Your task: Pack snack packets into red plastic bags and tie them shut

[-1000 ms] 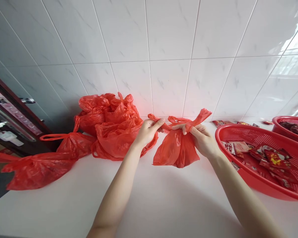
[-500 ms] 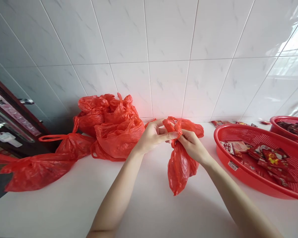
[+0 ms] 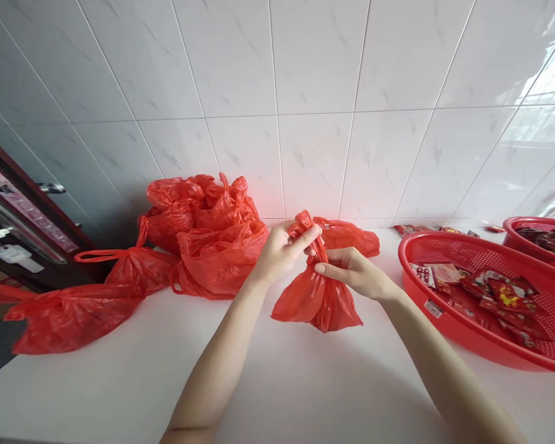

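A small red plastic bag [image 3: 315,301] rests on the white counter [image 3: 277,382] in front of me. My left hand [image 3: 282,253] pinches the bag's gathered top between thumb and fingers. My right hand [image 3: 351,271] curls round the bag's neck just below, fingers closed on the plastic. One red handle of the bag [image 3: 351,237] trails off to the right behind my right hand.
A heap of tied red bags [image 3: 203,237] lies at the back left, with two more red bags [image 3: 69,317] further left. A red mesh basket [image 3: 448,250] of red packets sits at the right, a second basket [image 3: 518,223] behind it. White tiled wall behind.
The bag went from spread between both hands, to hanging twisted, to resting on the counter. My left hand now pinches the top while my right holds the neck.
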